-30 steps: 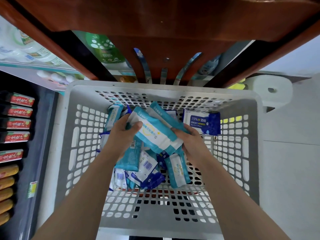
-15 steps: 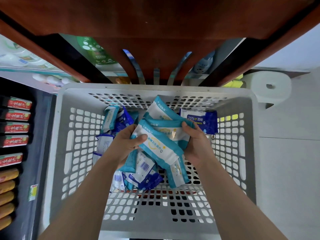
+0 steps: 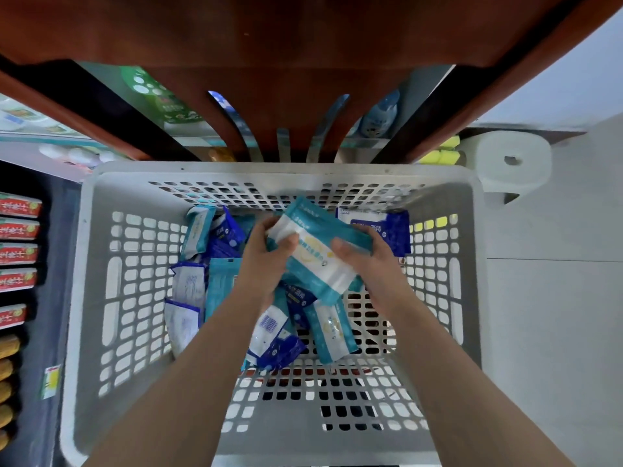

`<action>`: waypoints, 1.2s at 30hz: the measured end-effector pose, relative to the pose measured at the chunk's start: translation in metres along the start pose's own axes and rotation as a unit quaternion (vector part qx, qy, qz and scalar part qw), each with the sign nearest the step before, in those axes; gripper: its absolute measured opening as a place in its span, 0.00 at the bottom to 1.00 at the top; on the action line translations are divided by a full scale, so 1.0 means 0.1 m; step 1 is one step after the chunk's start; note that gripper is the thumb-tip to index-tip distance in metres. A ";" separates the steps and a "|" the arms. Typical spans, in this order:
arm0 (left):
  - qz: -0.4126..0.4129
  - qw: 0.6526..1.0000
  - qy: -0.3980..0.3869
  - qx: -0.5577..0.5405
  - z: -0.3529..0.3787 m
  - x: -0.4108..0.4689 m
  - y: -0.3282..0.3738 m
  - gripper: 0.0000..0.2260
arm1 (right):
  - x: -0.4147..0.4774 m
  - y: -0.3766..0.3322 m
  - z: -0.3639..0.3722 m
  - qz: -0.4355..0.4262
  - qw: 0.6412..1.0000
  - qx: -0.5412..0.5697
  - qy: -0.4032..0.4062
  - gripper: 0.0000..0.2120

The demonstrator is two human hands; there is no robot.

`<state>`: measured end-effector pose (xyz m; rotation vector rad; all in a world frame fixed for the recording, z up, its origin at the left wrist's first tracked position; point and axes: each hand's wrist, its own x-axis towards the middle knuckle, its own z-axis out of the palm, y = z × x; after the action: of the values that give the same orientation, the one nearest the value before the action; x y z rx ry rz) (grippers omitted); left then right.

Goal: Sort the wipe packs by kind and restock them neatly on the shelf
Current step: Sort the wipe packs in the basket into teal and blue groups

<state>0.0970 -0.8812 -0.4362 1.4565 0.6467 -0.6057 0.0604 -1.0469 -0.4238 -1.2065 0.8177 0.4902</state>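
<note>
Centre frame: left hand (image 3: 266,264) and right hand (image 3: 369,261), fingers curled, grasp perhaps two teal wipe packs (image 3: 318,264), partly hiding loose packs (image 3: 271,332) in the basket (image 3: 269,170).

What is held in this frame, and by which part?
A stack of teal packs: the left hand grips its left end, the right hand its right side, over the basket.

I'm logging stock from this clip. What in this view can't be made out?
Head view only:
- Count of the held teal packs: they overlap between the left hand and right hand, and the print is blurred.
- Label of the dark blue pack: partly behind the right hand.
- Packs on the basket floor: covered by the held stack and forearms.
- Shelf space: hidden by the wooden board above.
</note>
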 end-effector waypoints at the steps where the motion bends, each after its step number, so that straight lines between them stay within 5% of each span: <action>1: -0.011 0.999 -0.005 0.029 0.07 0.00 -0.08 0.09 | 0.00 0.01 -0.04 -0.022 0.997 -0.080 0.003 0.32; 4: -0.032 0.989 -0.030 0.145 0.24 -0.02 -0.32 0.07 | 0.02 0.10 -0.21 -0.041 0.978 -0.204 0.031 0.34; 8: -0.050 0.943 -0.067 0.323 0.31 0.07 -0.70 0.15 | 0.06 0.30 -0.44 -0.009 0.938 -0.339 0.072 0.31; 10: -0.006 0.894 -0.072 0.443 0.28 0.10 -0.97 0.13 | 0.04 0.39 -0.51 0.008 0.908 -0.411 0.080 0.30; 14: 0.054 0.732 -0.143 0.664 0.32 0.04 -1.31 0.15 | 0.01 0.66 -0.63 0.069 0.881 -0.458 0.090 0.30; 18: 0.021 0.683 -0.152 0.714 0.40 0.05 -1.33 0.15 | 0.00 0.91 -0.70 0.130 0.874 -0.461 0.079 0.31; 24: -0.028 0.718 -0.162 0.676 0.42 0.01 -1.09 0.12 | 0.08 1.09 -0.77 0.150 0.839 -0.521 0.050 0.26; 29: -0.006 0.858 -0.079 0.508 0.24 0.02 -0.65 0.12 | 0.24 1.17 -0.80 0.150 0.820 -0.553 0.005 0.28; 36: -0.148 0.964 -0.059 0.212 0.08 -0.05 -0.55 0.16 | 0.26 1.34 -0.76 0.086 0.740 -0.665 0.058 0.23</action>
<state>0.0541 -0.8910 -0.4706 1.7154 0.6728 -1.1091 -0.0415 -1.0798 -0.5367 -2.5083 0.6250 1.2796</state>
